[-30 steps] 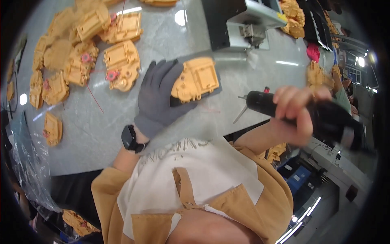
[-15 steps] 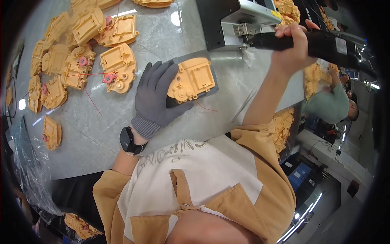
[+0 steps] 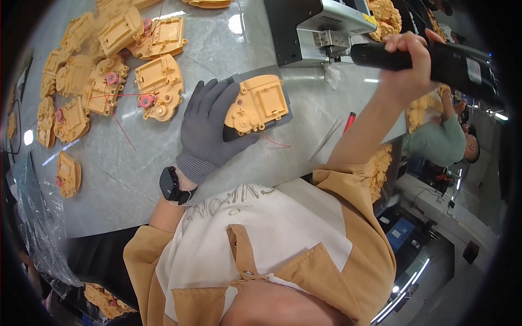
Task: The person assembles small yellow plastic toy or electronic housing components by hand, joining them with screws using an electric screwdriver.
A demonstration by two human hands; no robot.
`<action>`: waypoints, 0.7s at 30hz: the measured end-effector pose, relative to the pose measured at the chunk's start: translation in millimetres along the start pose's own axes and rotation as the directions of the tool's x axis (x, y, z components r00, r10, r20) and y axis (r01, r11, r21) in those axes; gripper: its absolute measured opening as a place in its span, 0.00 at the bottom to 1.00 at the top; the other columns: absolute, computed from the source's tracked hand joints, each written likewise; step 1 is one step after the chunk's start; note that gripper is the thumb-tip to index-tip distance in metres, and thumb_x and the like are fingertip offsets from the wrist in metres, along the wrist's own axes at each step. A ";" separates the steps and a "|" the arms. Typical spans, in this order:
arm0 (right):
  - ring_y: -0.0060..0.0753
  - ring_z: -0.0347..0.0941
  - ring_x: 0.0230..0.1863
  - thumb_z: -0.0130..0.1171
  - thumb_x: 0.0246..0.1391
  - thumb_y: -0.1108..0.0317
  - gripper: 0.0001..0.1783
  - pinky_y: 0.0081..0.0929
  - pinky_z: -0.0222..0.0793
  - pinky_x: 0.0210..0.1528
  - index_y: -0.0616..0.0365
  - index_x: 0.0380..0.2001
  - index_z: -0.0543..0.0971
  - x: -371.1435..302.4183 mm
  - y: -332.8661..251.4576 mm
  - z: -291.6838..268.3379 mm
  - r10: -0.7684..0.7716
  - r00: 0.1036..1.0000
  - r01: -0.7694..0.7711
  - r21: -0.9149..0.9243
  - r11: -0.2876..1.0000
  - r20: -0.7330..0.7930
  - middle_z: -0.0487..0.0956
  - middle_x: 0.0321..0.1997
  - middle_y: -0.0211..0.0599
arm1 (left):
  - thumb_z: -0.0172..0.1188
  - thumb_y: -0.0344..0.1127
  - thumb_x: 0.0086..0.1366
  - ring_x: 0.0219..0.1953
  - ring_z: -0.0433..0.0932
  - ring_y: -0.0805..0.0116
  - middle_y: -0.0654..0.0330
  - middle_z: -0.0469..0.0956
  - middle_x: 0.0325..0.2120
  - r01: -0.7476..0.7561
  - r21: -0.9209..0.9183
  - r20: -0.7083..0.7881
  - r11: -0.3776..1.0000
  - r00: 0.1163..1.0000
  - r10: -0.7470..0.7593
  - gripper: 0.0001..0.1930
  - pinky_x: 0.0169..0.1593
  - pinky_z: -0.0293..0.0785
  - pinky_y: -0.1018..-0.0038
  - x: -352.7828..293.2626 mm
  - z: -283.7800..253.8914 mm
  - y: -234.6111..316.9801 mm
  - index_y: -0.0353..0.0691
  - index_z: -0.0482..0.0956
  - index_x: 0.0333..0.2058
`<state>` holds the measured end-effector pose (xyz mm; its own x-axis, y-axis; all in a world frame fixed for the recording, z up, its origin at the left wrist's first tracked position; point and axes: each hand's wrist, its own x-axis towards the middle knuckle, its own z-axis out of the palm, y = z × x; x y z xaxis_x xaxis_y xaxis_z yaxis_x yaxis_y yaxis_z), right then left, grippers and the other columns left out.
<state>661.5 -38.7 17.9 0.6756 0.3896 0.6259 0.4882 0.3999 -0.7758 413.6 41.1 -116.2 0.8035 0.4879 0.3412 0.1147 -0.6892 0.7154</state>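
My left hand [image 3: 209, 127], in a grey glove, lies along the left edge of an orange plastic housing [image 3: 258, 106] and steadies it, thumb at the near side. The housing has a square recess and round gear-like bosses, and rests on a dark pad [image 3: 287, 93]. A thin red wire [image 3: 276, 141] runs out from its near edge. My bare right hand [image 3: 410, 60] is wrapped round a black, tube-shaped electric screwdriver [image 3: 451, 62], raised at the right. The tool's bit cannot be made out.
Beyond the pad stands a grey-and-black screw feeder [image 3: 329, 24] with a metal outlet. Several orange housings [image 3: 157, 89] with red parts and wires spread over the left of the table. Tweezers [image 3: 326, 140] and a red pen-like item [image 3: 350, 121] lie near my right forearm.
My right hand has drawn the screwdriver to the right, off the feeder's outlet. The red item beside my forearm has come into sight. My left hand and the housing stay put.
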 end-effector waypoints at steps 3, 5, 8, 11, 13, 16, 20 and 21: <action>0.32 0.64 0.16 0.50 0.38 0.82 0.17 0.33 0.64 0.25 0.66 0.37 0.66 1.2 9.1 7.2 0.076 0.996 -0.073 0.075 0.994 -0.038 0.67 0.16 0.41 | 0.67 0.49 0.41 0.52 0.63 0.52 0.53 0.65 0.48 -0.003 0.010 0.005 1.000 1.000 0.003 0.39 0.58 0.55 0.55 -1.3 -0.9 0.6 0.41 0.62 0.51; 0.32 0.64 0.16 0.50 0.38 0.82 0.17 0.32 0.64 0.24 0.67 0.37 0.66 0.5 14.1 11.0 0.087 0.996 -0.085 0.069 0.994 -0.031 0.67 0.17 0.41 | 0.67 0.49 0.41 0.52 0.63 0.52 0.53 0.65 0.47 -0.002 0.016 0.006 1.000 1.000 0.002 0.39 0.58 0.54 0.55 -2.5 -1.0 0.7 0.41 0.62 0.51; 0.31 0.64 0.15 0.51 0.38 0.82 0.16 0.29 0.65 0.22 0.68 0.35 0.66 -3.2 16.1 12.8 0.108 0.994 -0.108 0.035 0.994 -0.018 0.67 0.16 0.41 | 0.67 0.49 0.41 0.52 0.63 0.52 0.53 0.66 0.47 -0.002 0.013 0.009 1.000 1.000 0.001 0.39 0.58 0.54 0.55 -2.8 0.0 0.8 0.41 0.62 0.51; 0.30 0.64 0.14 0.52 0.37 0.82 0.16 0.28 0.64 0.22 0.67 0.35 0.66 -7.3 13.6 12.0 0.122 0.993 -0.122 0.046 0.991 0.004 0.67 0.15 0.39 | 0.66 0.49 0.41 0.52 0.63 0.52 0.53 0.66 0.47 -0.001 0.012 -0.008 1.000 1.000 0.001 0.38 0.58 0.55 0.56 -7.2 -0.2 3.7 0.41 0.62 0.51; 0.29 0.64 0.13 0.51 0.36 0.81 0.19 0.28 0.64 0.22 0.67 0.37 0.64 -28.3 -1.0 5.1 0.236 0.970 -0.235 -0.029 0.972 0.056 0.67 0.15 0.38 | 0.66 0.49 0.42 0.52 0.63 0.52 0.53 0.65 0.47 0.005 0.017 -0.008 1.000 1.000 -0.005 0.38 0.58 0.55 0.56 -7.2 -1.9 -0.1 0.42 0.62 0.51; 0.27 0.62 0.13 0.51 0.36 0.80 0.24 0.30 0.63 0.22 0.64 0.42 0.61 -73.1 -30.8 -5.6 0.312 0.942 -0.330 0.184 0.926 0.121 0.65 0.15 0.34 | 0.66 0.49 0.41 0.52 0.63 0.52 0.54 0.65 0.48 -0.010 -0.001 0.003 1.000 1.000 0.010 0.39 0.58 0.55 0.57 -4.5 2.7 -4.5 0.42 0.62 0.52; 0.29 0.63 0.16 0.49 0.42 0.79 0.25 0.34 0.64 0.25 0.58 0.46 0.56 -80.2 -67.3 13.2 0.159 0.889 -0.301 0.286 0.910 0.430 0.67 0.18 0.35 | 0.66 0.49 0.40 0.52 0.62 0.52 0.55 0.65 0.48 -0.011 0.002 -0.015 1.000 1.000 0.011 0.39 0.58 0.55 0.57 -9.9 1.4 -4.9 0.43 0.62 0.52; 0.31 0.64 0.16 0.47 0.44 0.78 0.25 0.35 0.64 0.25 0.56 0.47 0.55 -78.4 -66.9 16.9 0.102 0.842 -0.289 0.284 0.914 0.530 0.67 0.18 0.36 | 0.66 0.49 0.40 0.52 0.62 0.52 0.55 0.65 0.48 -0.007 -0.006 -0.025 1.000 1.000 0.007 0.40 0.58 0.55 0.57 -8.1 2.2 -6.0 0.44 0.62 0.52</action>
<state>566.6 -81.9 22.0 0.3258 0.8082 0.4905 0.0937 0.4887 -0.8674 407.7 40.1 -124.5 0.7896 0.4961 0.3612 0.1055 -0.6896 0.7164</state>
